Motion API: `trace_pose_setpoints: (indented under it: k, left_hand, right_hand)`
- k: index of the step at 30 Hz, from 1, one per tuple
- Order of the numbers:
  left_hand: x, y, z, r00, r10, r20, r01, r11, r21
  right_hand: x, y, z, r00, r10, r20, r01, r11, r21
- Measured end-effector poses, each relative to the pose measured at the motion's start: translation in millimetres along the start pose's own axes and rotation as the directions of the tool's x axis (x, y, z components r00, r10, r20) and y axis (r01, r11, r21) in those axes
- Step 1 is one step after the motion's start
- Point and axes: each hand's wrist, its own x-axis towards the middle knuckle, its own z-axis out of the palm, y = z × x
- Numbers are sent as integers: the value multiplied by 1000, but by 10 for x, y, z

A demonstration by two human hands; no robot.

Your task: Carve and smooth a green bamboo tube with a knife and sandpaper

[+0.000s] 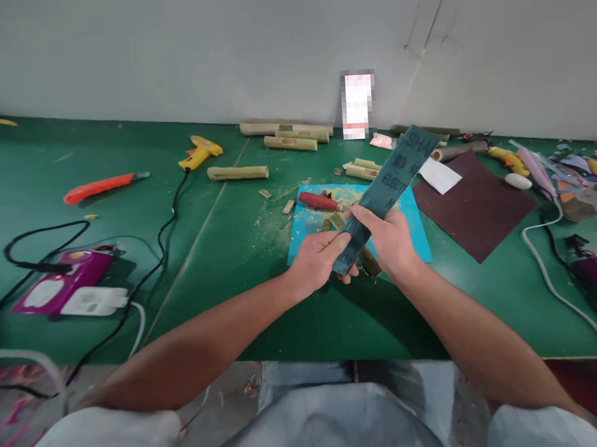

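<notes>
A long dark green strip [393,178] with printed letters slants up to the right above the blue mat [419,237]. My left hand [319,259] is closed on its lower end, thumb on top. Higher up the strip, my right hand [386,235] grips it, its thumb also on the printed face. Beneath the hands, a piece of bamboo [369,261] partly shows; whether any finger touches it is unclear. A red-handled tool [320,201] lies on the mat among shavings, left of the strip.
Bamboo pieces [290,143] lie along the green table's [241,266] back. At left are an orange cutter [101,188], a yellow glue gun [199,152] and a purple power strip [64,282] with cables. Brown sheet [478,207] and a pink glue gun [536,170] are at right.
</notes>
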Motion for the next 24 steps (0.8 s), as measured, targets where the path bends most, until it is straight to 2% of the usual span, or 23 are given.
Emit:
trace_pose_setpoints:
  k: [6, 9, 14, 18, 24]
  left_hand:
    - [29, -35, -51, 999, 20, -39, -13, 985, 171]
    - [2, -46, -53, 998, 33, -48, -23, 980, 200]
    - [-14, -71, -62, 999, 28, 35, -32, 992, 122]
    - [22, -74, -70, 995, 48, 83, -60, 987, 152]
    - [19, -54, -59, 977, 193, -94, -154, 935, 321]
  right_hand:
    - [64, -15, -54, 997, -41, -64, 43, 999, 22]
    - [80, -25, -52, 998, -6, -58, 11, 997, 70]
    - [123, -35, -81, 990, 63, -125, -37, 979, 203]
    - [117, -26, -101, 991, 76, -111, -55, 982, 180]
    - [98, 1, -71, 994, 93, -60, -84, 986, 142]
